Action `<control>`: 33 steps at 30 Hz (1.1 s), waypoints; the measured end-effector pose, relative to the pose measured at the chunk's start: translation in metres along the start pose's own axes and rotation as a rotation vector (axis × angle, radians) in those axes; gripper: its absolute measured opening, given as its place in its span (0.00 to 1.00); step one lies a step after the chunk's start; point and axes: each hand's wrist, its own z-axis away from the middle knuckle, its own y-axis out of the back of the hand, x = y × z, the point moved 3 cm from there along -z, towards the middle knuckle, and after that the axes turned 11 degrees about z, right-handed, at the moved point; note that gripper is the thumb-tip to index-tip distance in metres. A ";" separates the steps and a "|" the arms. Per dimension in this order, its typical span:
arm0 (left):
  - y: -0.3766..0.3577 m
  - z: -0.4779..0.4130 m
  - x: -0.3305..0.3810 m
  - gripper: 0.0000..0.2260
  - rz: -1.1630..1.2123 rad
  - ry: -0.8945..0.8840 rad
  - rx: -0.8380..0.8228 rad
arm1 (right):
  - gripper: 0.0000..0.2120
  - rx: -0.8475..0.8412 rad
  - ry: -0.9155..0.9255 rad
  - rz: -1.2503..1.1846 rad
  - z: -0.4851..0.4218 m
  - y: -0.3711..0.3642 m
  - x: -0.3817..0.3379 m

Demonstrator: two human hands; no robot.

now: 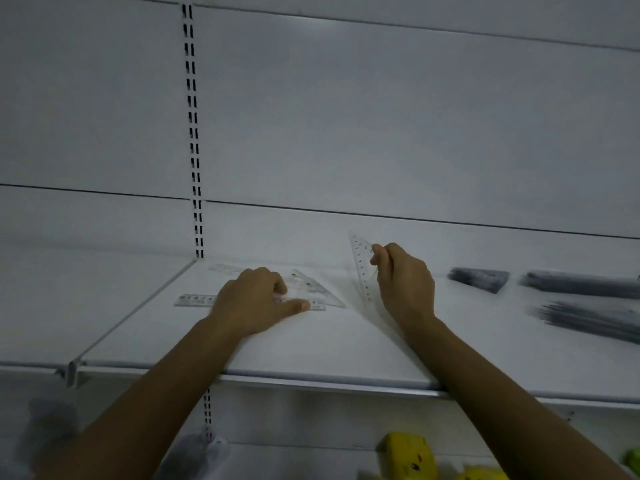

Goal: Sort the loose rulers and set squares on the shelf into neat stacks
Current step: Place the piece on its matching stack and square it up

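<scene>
On the white shelf [311, 355] my left hand [254, 299] lies over a clear straight ruler [194, 300], its thumb stretched along the ruler's right part and its fingers curled at a clear set square [317, 287] lying flat. Another clear ruler [225, 269] lies behind the hand. My right hand [403, 282] pinches a second clear set square [362, 265] and holds it tilted upright above the shelf.
Three dark stacks lie on the right of the shelf: a triangular stack [481, 278] and two long stacks [581, 284] [592, 320]. A slotted upright [194, 133] runs up the back wall. Yellow toys [410, 455] sit on the shelf below.
</scene>
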 end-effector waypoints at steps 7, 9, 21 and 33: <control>-0.007 -0.009 -0.010 0.19 0.201 0.017 -0.057 | 0.19 -0.038 -0.068 -0.058 -0.001 -0.005 0.004; -0.006 -0.006 -0.007 0.17 0.187 -0.012 -0.062 | 0.20 -0.034 -0.062 -0.059 -0.001 -0.006 0.004; 0.005 0.068 0.044 0.48 -0.267 -0.133 -0.481 | 0.21 -0.018 -0.219 -0.097 -0.004 -0.014 0.019; 0.018 0.122 0.041 0.14 -0.041 -0.775 0.093 | 0.18 -0.307 -0.359 -0.767 0.002 -0.006 0.004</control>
